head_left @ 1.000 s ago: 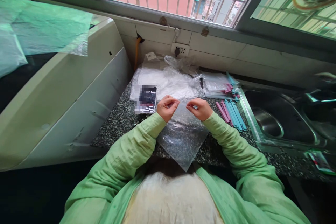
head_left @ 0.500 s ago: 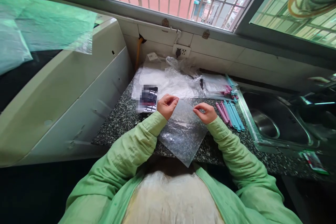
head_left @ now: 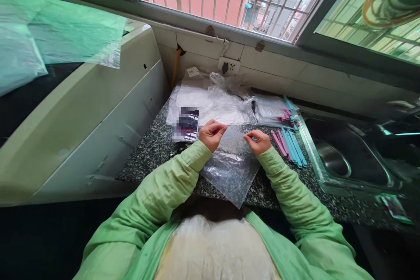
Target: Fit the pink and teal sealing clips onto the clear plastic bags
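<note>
A clear plastic bag [head_left: 231, 166] hangs over the front edge of the speckled granite counter [head_left: 154, 148]. My left hand [head_left: 212, 133] pinches its top left corner and my right hand [head_left: 259, 141] pinches the top edge further right, so the bag's mouth is stretched between them. Pink and blue flat sticks [head_left: 288, 143] lie in a loose row just right of my right hand. Nothing shows inside the bag.
A phone [head_left: 186, 124] lies left of my left hand. Behind are a heap of clear bags [head_left: 213, 100] and a packet of more sticks [head_left: 278, 111]. A steel sink [head_left: 344, 157] is at the right, a white appliance [head_left: 82, 109] at the left.
My right hand has slid a little to the right along the bag's top edge, and the two hands are now farther apart. The bag stays in place.
</note>
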Tool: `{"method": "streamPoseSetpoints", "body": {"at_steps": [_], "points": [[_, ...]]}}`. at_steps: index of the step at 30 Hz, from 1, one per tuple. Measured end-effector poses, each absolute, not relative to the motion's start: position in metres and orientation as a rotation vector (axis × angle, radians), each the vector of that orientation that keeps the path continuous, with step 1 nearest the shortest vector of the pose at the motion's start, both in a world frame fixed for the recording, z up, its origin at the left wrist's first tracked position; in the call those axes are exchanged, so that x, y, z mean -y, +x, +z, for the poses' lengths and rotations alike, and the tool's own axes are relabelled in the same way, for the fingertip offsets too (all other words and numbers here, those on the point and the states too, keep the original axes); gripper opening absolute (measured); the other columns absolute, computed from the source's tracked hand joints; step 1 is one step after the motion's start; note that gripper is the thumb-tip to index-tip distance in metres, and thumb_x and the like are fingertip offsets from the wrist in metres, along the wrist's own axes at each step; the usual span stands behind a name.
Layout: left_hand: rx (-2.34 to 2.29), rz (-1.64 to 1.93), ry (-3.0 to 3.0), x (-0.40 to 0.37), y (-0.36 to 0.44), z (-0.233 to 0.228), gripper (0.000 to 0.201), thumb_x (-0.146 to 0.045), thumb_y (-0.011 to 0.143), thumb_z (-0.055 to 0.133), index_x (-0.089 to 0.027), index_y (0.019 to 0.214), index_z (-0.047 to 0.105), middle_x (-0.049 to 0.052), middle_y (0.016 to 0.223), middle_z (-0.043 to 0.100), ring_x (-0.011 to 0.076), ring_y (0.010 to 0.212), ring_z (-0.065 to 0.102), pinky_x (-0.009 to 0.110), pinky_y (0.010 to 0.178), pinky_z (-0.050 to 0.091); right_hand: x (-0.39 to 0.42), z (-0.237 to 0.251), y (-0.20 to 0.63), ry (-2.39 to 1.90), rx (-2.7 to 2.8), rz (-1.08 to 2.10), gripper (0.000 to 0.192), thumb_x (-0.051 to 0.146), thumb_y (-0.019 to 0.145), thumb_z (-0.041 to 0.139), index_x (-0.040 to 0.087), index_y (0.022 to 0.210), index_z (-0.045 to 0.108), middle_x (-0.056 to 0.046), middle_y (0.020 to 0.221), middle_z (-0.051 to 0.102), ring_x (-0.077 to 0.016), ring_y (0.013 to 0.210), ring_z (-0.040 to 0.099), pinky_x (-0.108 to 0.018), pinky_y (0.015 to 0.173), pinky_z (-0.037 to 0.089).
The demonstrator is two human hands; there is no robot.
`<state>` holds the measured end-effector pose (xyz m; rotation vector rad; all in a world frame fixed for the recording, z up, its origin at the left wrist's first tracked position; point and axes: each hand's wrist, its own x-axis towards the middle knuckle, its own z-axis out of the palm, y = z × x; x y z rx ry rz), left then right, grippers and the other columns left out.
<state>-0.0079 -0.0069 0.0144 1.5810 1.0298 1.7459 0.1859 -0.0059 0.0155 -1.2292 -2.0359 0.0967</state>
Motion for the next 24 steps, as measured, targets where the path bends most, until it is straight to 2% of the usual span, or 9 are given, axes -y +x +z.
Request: {"method": "streamPoseSetpoints", "body": {"at_steps": [17,24], "points": [[-1.065,1.744,1.616,0.004,-0.012,0.011,0.013,-0.026,0.071,0.06,-0.016,0.072,0.069,0.0,0.06,0.05,0.0062,0.053,0.046,0.018,0.047,0.036,0.005,0.022,0.202,-1.176,2.131,0.294,0.014,0.029,0.072,0.054,0.019,0.068,0.062,-0.004,0.066,0.065,-0.0144,0.061,0.058,-0.027,0.06,0.047],[-1.076,1.767,1.621,0.004,-0.012,0.012,0.012,-0.025,0.071,0.06,-0.016,0.073,0.068,0.0,0.059,0.05,0.0062,0.053,0.046,0.019,0.048,0.036,0.0,0.018,0.212,-1.196,2.147,0.312,0.013,0.026,0.072,0.053,0.018,0.065,0.061,-0.004,0.063,0.064,-0.014,0.059,0.057,-0.026,0.057,0.046]]}}
